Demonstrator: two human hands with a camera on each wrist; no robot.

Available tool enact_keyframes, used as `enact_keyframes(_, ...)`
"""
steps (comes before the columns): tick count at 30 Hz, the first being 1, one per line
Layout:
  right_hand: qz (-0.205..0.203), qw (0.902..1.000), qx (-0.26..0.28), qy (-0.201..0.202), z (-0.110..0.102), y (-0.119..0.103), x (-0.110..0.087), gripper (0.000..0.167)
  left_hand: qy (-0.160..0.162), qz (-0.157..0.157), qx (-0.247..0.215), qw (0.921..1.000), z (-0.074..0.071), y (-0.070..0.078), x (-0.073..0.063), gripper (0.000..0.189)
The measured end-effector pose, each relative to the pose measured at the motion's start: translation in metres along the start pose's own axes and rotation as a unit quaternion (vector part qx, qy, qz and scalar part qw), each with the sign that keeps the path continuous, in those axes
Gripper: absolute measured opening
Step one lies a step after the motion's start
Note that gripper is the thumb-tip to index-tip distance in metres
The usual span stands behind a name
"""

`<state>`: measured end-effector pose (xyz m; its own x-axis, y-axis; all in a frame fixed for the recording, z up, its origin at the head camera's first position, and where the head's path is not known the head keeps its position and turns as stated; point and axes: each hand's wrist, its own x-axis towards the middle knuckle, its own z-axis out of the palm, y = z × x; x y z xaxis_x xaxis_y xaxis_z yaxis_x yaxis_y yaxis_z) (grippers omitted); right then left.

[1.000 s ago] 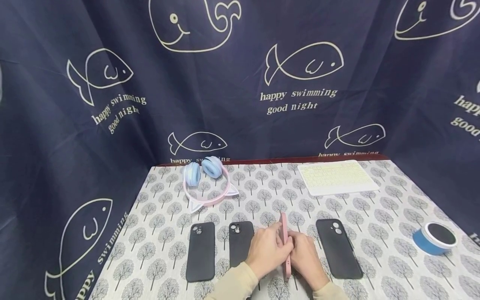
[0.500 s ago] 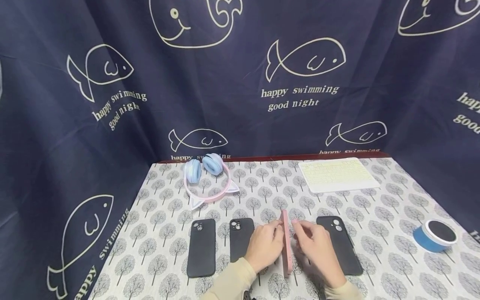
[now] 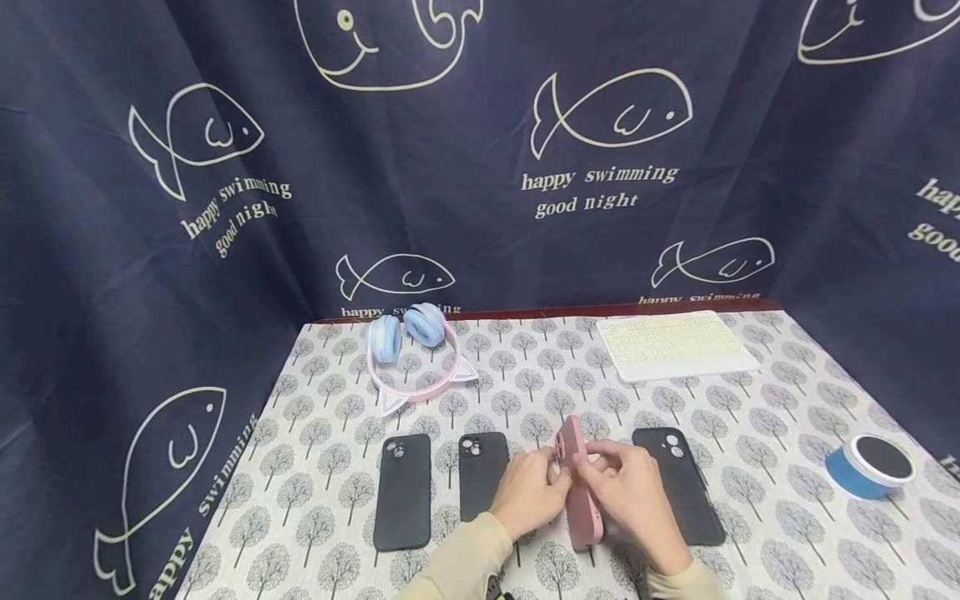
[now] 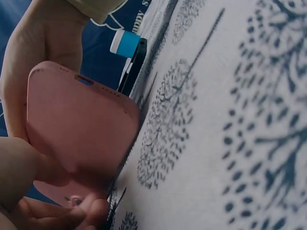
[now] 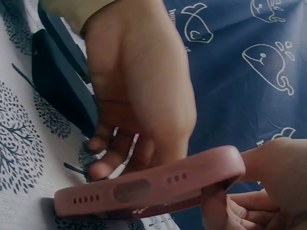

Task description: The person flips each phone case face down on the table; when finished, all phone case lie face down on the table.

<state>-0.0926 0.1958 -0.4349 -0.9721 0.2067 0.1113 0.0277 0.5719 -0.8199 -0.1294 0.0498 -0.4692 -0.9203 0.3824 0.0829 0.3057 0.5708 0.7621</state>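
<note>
A pink phone case (image 3: 583, 510) stands tilted on its long edge on the table between the two hands. My left hand (image 3: 527, 493) holds its far part from the left, near the camera opening; in the left wrist view the fingers curl by that opening on the case's back (image 4: 81, 124). From the other side my right hand (image 3: 632, 485) grips the case, its thumb against the inner face. In the right wrist view the case's bottom edge (image 5: 103, 192) faces the camera, with its port opening and speaker holes. Whether a phone sits inside is hard to tell.
Black phone cases lie flat: one far left (image 3: 402, 493), one beside the left hand (image 3: 482, 471), one behind the right hand (image 3: 690, 496). Cat-ear headphones (image 3: 423, 387) and a white keyboard (image 3: 678, 346) are at the back. A blue-and-white round device (image 3: 870, 467) stands right.
The right hand let go and drew back, then came back onto the case. The case now leans over more, showing its back and camera opening. The left hand has kept hold.
</note>
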Motion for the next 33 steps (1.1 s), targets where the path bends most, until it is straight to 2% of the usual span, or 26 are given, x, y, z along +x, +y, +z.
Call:
enact_keyframes(2, 0.011, 0.9998, 0.014, 0.003, -0.002, -0.001, 0.000, 0.024, -0.007, -0.005, 0.001, 1.0000, -0.001, -0.001, 0.001, 0.024)
enact_keyframes(4, 0.024, 0.9983, 0.053, 0.003, -0.005, -0.002, 0.000, 0.025, -0.010, -0.009, -0.007, 0.9999, -0.001, -0.002, 0.002, 0.026)
enact_keyframes(9, 0.057, 0.9838, 0.170, -0.004, -0.010, -0.004, 0.000, 0.030, -0.017, -0.026, -0.084, 0.9960, -0.004, -0.006, 0.006, 0.032)
enact_keyframes(12, 0.057, 0.9812, 0.184, 0.000, -0.012, -0.001, 0.001, 0.030, -0.014, -0.037, -0.119, 0.9921, -0.006, -0.007, 0.007, 0.034)
enact_keyframes(18, 0.044, 0.9866, 0.157, 0.010, -0.014, 0.005, 0.003, 0.029, 0.008, -0.042, -0.116, 0.9924, -0.014, -0.003, 0.008, 0.037)
enact_keyframes(23, 0.048, 0.9932, 0.104, 0.020, -0.016, 0.009, 0.005, 0.029, 0.006, -0.036, -0.109, 0.9934, -0.021, -0.001, 0.009, 0.040)
enact_keyframes(28, 0.047, 0.9962, 0.068, 0.028, -0.014, 0.014, 0.008, 0.029, 0.004, -0.034, -0.098, 0.9946, -0.026, 0.003, 0.007, 0.051)
enact_keyframes(33, 0.037, 0.9982, 0.022, 0.042, -0.012, 0.019, 0.009, 0.028, -0.004, -0.027, -0.099, 0.9947, -0.027, 0.004, 0.006, 0.055)
